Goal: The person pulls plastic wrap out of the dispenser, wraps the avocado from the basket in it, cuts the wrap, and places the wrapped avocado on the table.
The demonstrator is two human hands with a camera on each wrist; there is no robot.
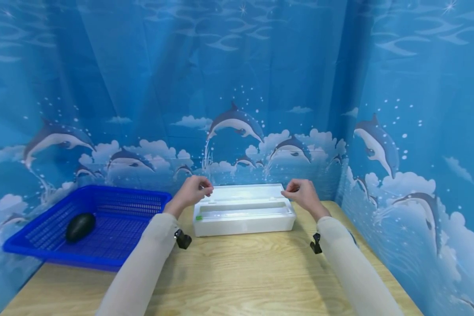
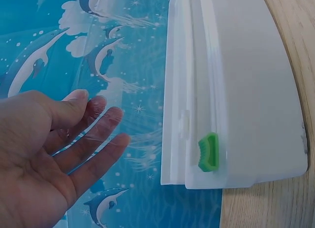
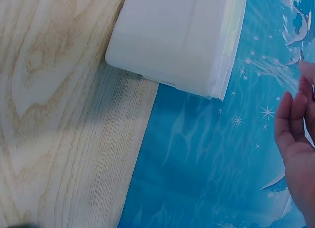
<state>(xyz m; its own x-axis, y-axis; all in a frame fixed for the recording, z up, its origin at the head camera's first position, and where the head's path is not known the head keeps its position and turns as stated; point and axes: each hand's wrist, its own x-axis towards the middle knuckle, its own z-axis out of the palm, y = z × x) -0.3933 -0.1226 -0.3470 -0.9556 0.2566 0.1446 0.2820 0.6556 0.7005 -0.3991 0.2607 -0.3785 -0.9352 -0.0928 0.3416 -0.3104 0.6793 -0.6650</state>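
Observation:
A white cling film dispenser stands on the table with its lid raised, its long slot facing up. At its left end sits a green slide cutter. My left hand is raised by the dispenser's left end, pinching thin clear cling film between thumb and index finger; the film creases across the other fingers. By the right end, my right hand is raised at the same height, thumb and fingertips together. The film is too clear to trace between the hands. In the right wrist view, that hand's fingertips are partly cut off.
A blue plastic basket stands at the left of the wooden table, with a dark green oval fruit or vegetable inside. A blue dolphin-print curtain hangs behind the table and along its right side.

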